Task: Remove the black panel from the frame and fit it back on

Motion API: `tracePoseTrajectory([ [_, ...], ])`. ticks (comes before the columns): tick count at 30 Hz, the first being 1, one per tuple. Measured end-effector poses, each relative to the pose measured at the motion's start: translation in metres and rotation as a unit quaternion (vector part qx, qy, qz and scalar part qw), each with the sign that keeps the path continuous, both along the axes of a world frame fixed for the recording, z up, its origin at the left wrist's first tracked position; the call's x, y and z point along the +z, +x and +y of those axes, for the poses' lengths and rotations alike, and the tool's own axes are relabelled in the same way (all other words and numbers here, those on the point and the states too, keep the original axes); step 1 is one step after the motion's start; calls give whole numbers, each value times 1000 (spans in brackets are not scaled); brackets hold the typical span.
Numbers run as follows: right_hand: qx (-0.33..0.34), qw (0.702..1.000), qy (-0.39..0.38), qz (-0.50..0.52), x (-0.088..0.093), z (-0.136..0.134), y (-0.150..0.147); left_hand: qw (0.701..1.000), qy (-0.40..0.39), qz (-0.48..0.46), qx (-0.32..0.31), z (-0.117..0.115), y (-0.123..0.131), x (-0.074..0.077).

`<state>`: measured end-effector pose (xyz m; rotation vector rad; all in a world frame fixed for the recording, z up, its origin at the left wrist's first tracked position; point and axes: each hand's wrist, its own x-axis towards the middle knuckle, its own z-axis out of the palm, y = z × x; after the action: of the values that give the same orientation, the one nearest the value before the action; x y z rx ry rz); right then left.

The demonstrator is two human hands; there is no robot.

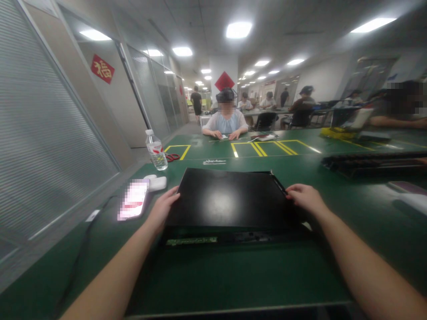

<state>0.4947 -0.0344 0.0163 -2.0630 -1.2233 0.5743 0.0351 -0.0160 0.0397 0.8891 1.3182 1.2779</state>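
A flat black metal case [227, 198] lies on the green table [233, 275] in front of me, its glossy lid up and a green circuit board showing at its near edge. My left hand [163, 208] grips the case's left side, fingers curled on the edge. My right hand [305, 198] grips the right side the same way.
Left of the case lie a phone [133, 200] with a lit screen, a white pouch [156, 182], a water bottle [156, 151] and red scissors [172, 157]. A long black unit [373, 162] lies at the right. A person [226, 119] sits across the table; other people work behind.
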Motion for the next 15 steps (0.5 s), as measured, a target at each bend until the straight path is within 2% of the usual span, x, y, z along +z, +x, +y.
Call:
tracePoseTrajectory([
  [6,2,1000,6,0,-2,0,1,998,25,54,-23,0,-3,-1],
  [15,10,1000,18,3,-6,2,4,979,89,184,-17,15,-20,-26],
])
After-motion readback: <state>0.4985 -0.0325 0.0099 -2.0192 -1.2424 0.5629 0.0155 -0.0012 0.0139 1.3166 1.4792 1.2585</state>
